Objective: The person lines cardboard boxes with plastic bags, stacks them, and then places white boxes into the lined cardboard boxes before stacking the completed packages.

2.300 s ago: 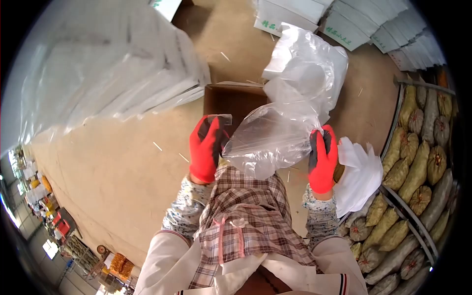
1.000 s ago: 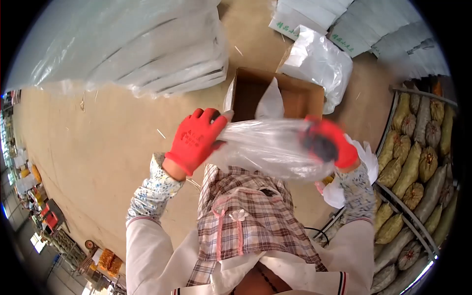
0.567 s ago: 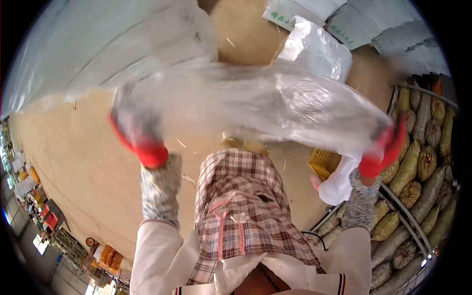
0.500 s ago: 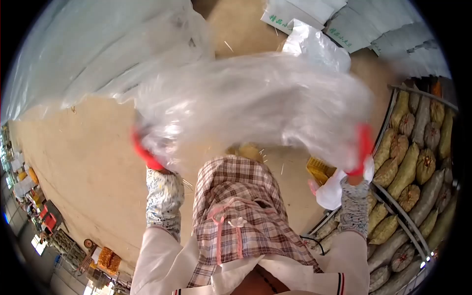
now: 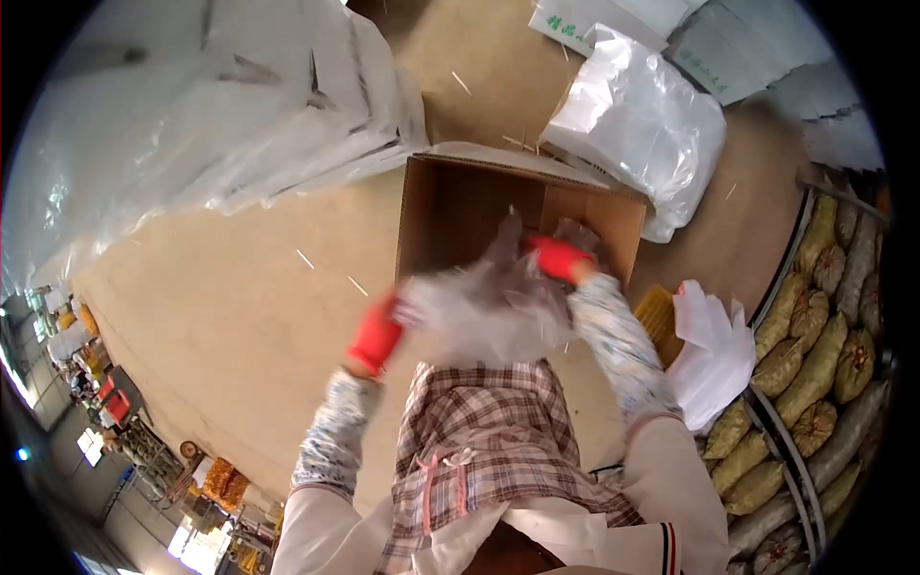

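Observation:
An open cardboard box (image 5: pixel 628 225) stands on the floor in front of me, its brown inside showing. A clear plastic bag (image 5: pixel 494 311) is stretched between my hands, partly inside the box and partly over its near side. At the near left corner, my left hand (image 5: pixel 376 333), in a red glove, is closed on one end of the bag. My right hand (image 5: pixel 559 259), also red-gloved, reaches over the box opening with its fingers closed on the bag. The bag is blurred, and its folds hide the near wall of the box.
A large plastic-covered stack (image 5: pixel 249 105) stands at the left. Beyond the box lies a white plastic bag (image 5: pixel 642 115), near white printed cartons (image 5: pixel 738 53). At right are a yellow basket (image 5: pixel 656 316), a white plastic bag (image 5: pixel 711 350) and a metal-railed rack of filled sacks (image 5: pixel 805 383).
The clear bag, spread wide and high before, has come down to the box and bunched up. My hands have moved closer together, and the box is now visible.

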Available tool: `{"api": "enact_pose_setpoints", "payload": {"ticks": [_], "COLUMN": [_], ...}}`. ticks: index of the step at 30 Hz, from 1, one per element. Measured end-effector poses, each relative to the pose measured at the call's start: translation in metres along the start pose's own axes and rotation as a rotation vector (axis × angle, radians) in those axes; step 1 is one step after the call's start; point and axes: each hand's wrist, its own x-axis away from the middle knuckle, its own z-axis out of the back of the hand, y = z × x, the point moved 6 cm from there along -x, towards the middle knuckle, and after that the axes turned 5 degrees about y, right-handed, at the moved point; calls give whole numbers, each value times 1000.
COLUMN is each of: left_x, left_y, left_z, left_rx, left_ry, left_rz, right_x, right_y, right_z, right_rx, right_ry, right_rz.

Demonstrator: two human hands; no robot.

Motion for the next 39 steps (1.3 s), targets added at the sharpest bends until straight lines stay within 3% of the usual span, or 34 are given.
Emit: {"api": "enact_pose_setpoints", "payload": {"ticks": [1, 2, 3, 4, 6, 7, 8, 9, 10, 11, 13, 14, 15, 16, 18, 19, 20, 22, 24, 25, 26, 27, 29, 30, 31, 33, 34, 36, 38, 39], "left_x": [-8, -6, -6, -7, -41, -68, -96, -127, -183, -216, -280, -313, -344, -336, -281, -240, -205, -151, -109, -89, -69, -58, -51, -57, -73, -109, -143, -140, -149, -140], "left_y": [-13, -33, -26, -17, -70, -73, -68, -47, -72, -42, 22, -8, -38, -33, -23, -30, -38, -70, -115, -120, -120, -121, -112, -133, -165, -188, -282, -146, -168, -169], "left_z": [43, 79, 102, 113, 106, 93, 81, 80, 88, 88, 88, 82, 75, 63, 35, 31, 34, 39, 18, -2, -18, -25, -25, -34, -45, -65, -80, -41, -2, 27], "left_rx": [-4, -382, -623, -469, 541, 850, 1148, 1067, 719, 450, -124, -191, -261, -488, -833, -885, -873, -692, -52, 366, 780, 773, 1138, 1139, 949, 1240, 1365, 1232, 1356, 1253], "left_ry": [222, 466, 529, 554, 522, 349, 161, 7, 227, 304, 486, 464, 434, 396, 283, 234, 189, 95, -84, -107, -127, -134, -64, -64, -34, 63, 26, -64, 36, 70], "left_rz": [-12, -13, 63, 16, 219, 231, 246, 185, -28, -74, -99, -5, 86, 177, 295, 324, 349, 303, 457, 467, 475, 486, 291, 295, 186, 356, 465, 504, 519, 508], "right_x": [52, 95, 132, 154, 182, 181, 176, 165, 155, 134, 95, 84, 77, 77, 89, 105, 115, 158, 184, 187, 190, 193, 167, 153, 137, 114, 107, 122, 178, 199], "right_y": [-1, 32, 82, 119, 184, 180, 172, 181, 190, 222, 267, 261, 249, 241, 212, 218, 227, 203, 143, 118, 93, 79, 110, 136, 159, 219, 244, 243, 188, 155], "right_z": [47, 70, 102, 109, 109, 118, 121, 127, 132, 149, 164, 168, 169, 167, 115, 80, 34, -37, -81, -76, -61, -52, -89, -107, -122, -117, -103, -61, 5, 24], "right_rx": [-540, -1124, -997, -901, -630, -629, -1029, -1224, -1418, -1412, -1442, -1446, -1017, -574, -146, -151, -460, -1046, -1911, -1916, -1810, -1691, -1770, -1834, -1831, -1421, -1300, -1386, -1482, -1545], "right_ry": [492, 665, 694, 855, 1043, 1048, 966, 918, 863, 875, 1044, 1045, 997, 911, 530, 532, 569, 596, 379, 386, 486, 575, 699, 825, 827, 827, 793, 709, 817, 918], "right_rz": [332, 150, -123, -195, -279, -273, -193, -118, -54, 1, -130, -127, -434, -706, -479, -468, -424, -363, -525, -532, -319, -113, -98, -73, -79, -244, -272, -73, 29, 0]}}
